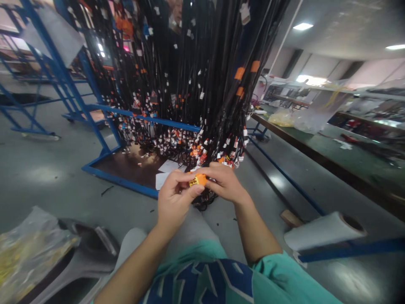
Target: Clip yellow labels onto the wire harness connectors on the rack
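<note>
**Handling and Grip Notes, Head View**

We located the small, blocky, orange-and-yellow connector housing [198, 180], apparently of moulded plastic, between the two hands, in front of the blue-painted metal rack [152, 120] hung with long black cable bundles [218, 63]. The left hand [172, 198] was closed on the yellow end, its thumb along the lower edge. The right hand [223, 182] gripped the orange end, its index finger over the top.

We judged the housing light and stiff, with smooth walls that could slip under a loose pinch. We rated its outer side walls as the best hold; the slotted yellow face was probably the more delicate part.

Fingers covered much of the top and rear, so we could not tell whether a wire entered there. The dark slots were too small to count. The hanging bundles blurred together and mostly hid a person [175, 17] beyond them. The left frame edge cut off a clear plastic bag with yellow contents [34, 249].
</note>
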The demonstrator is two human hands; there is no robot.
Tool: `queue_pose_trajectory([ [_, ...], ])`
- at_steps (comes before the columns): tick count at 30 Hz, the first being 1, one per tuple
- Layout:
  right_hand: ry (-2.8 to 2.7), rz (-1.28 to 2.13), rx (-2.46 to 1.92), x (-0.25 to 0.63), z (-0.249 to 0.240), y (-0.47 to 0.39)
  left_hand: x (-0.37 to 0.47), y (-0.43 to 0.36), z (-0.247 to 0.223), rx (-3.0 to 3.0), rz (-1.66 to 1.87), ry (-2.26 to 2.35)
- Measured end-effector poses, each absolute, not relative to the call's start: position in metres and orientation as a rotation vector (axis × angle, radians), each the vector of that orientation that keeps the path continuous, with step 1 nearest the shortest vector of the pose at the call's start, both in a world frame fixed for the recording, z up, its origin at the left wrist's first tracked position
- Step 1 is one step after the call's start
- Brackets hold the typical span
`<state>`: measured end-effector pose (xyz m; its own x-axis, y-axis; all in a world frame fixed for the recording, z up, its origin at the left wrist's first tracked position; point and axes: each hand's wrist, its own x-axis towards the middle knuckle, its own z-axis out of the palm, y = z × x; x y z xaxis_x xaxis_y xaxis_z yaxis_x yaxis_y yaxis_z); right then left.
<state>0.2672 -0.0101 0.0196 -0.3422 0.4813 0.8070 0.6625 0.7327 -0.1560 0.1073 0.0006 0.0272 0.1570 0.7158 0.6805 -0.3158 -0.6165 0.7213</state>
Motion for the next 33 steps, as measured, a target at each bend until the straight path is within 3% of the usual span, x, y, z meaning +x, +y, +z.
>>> queue_pose_trajectory([
  [9,-1.908,-0.323,-0.947,0.269,0.014,-0.016,0.128,-0.012,0.035,1.107,1.443,0.378],
  [16,-1.894,-0.412,-1.043,0.28,0.011,-0.026,0.124,-0.003,0.047,1.092,0.823,0.43],
  [21,-1.952,-0.441,-1.144,0.289,0.009,-0.031,0.121,0.007,0.053,1.262,0.597,0.454],
  [27,-1.947,-0.42,-1.126,0.291,0.006,-0.033,0.123,0.007,0.054,1.315,0.55,0.492],
  [33,-1.961,0.0,-0.833,0.293,0.02,-0.041,0.126,0.0,0.052,1.333,0.692,0.497],
])
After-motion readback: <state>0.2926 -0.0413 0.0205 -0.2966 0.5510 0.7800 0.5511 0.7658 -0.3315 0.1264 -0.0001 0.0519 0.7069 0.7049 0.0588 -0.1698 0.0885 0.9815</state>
